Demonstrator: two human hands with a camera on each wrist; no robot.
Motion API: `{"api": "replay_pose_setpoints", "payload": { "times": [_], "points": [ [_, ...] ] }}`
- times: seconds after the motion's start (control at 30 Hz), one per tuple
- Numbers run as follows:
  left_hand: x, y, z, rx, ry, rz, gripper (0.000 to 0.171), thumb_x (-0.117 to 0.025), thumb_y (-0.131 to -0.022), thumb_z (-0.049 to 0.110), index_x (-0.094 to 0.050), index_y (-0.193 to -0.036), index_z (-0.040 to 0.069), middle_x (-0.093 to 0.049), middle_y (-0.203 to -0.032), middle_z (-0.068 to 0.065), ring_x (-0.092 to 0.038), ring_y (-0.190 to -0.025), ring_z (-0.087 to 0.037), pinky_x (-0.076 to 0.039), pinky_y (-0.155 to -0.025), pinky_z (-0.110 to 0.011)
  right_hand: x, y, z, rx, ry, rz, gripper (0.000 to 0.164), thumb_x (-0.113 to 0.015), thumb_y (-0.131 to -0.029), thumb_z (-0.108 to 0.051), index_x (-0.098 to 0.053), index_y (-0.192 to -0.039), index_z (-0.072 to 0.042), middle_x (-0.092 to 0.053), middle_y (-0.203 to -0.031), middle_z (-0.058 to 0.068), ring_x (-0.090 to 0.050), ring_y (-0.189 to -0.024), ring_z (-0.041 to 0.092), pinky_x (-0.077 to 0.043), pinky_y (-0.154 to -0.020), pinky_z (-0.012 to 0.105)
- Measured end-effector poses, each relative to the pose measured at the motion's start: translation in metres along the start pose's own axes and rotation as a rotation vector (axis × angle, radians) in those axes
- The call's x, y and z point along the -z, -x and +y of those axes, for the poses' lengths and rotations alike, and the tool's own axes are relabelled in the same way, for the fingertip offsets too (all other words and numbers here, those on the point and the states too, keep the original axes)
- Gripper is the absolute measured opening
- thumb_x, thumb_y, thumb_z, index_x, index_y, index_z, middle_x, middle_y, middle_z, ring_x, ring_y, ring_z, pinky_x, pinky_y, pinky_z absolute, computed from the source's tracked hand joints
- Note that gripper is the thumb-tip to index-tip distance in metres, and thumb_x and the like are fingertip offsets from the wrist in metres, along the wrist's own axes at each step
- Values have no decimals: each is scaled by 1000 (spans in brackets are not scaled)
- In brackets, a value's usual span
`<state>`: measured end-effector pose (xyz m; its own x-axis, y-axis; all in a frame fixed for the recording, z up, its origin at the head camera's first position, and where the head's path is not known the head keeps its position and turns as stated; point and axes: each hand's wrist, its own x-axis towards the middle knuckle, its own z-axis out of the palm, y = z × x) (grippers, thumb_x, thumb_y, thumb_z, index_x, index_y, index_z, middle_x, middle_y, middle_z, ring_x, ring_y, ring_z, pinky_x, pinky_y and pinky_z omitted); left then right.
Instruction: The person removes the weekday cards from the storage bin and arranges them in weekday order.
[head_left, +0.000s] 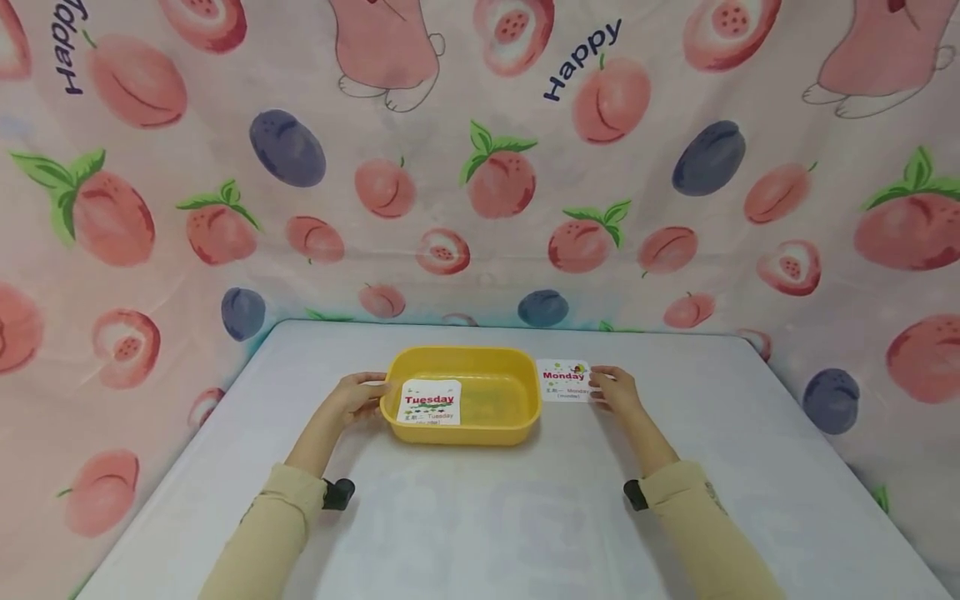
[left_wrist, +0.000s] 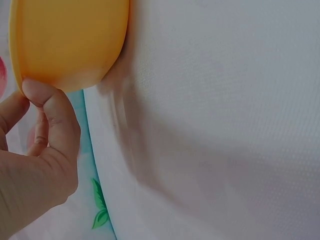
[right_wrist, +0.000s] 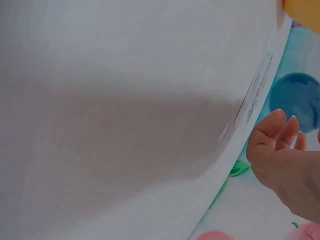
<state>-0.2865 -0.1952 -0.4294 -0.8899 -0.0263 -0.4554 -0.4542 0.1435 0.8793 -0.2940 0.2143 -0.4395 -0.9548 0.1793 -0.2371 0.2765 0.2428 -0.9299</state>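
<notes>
Yellow tray (head_left: 462, 435), rim pinched by the left hand (head_left: 356, 397), holds the Tuesday card (head_left: 431, 403); the Monday card (head_left: 561, 385), not yet inside, lies on the surface (head_left: 480, 525) beside it, the right hand (head_left: 618, 390) half-curled at its edge, apparently gripping nothing.

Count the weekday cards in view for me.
2. The Tuesday card is in the left part of the yellow tray; the Monday card lies on the table just right of it, by the right hand. Any underneath would be hidden.
</notes>
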Motion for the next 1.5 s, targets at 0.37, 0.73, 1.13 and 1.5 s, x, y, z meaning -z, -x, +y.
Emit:
{"api": "replay_pose_setpoints", "payload": {
  "times": [0.37, 0.73, 1.13, 1.5],
  "points": [
    [1, 2, 2, -8, 9, -3, 46, -56, -94, 11, -42, -137, 1, -57, -97, -7, -56, -67, -7, -51, -58, -17, -19, 18, -24, 14, -229, -99, 40, -45, -99, -16, -42, -131, 7, -58, -76, -5, -59, -62, 4, -51, -59, 14],
    [2, 0, -4, 7, 40, 5, 47, -58, -93, 11, -43, -137, 3, -58, -97, -8, -56, -67, -7, -51, -58, -17, -44, 40, -49, 62, -224, -193, 39, -47, -99, -16, -43, -129, 8, -57, -76, -3, -59, -67, 6, -52, -63, 14],
    [2, -1, -3, -1, 35, 23, 46, -58, -93, 11, -44, -135, 2, -57, -100, -10, -55, -66, -7, -49, -57, -18, -75, 39, -59, 58, -218, -303, 42, -47, -99, -17, -43, -132, 8, -63, -84, -1, -63, -70, 6, -55, -68, 18],
    [1, -3, -3, 7, 28, 39, 43, -59, -93, 11, -46, -134, 4, -56, -105, -12, -56, -68, -10, -51, -61, -20, -100, 31, -60, -31, -170, -351, 43, -46, -100, -22, -44, -135, 3, -58, -123, 19, -66, -96, 21, -47, -99, 39]
  ]
}}
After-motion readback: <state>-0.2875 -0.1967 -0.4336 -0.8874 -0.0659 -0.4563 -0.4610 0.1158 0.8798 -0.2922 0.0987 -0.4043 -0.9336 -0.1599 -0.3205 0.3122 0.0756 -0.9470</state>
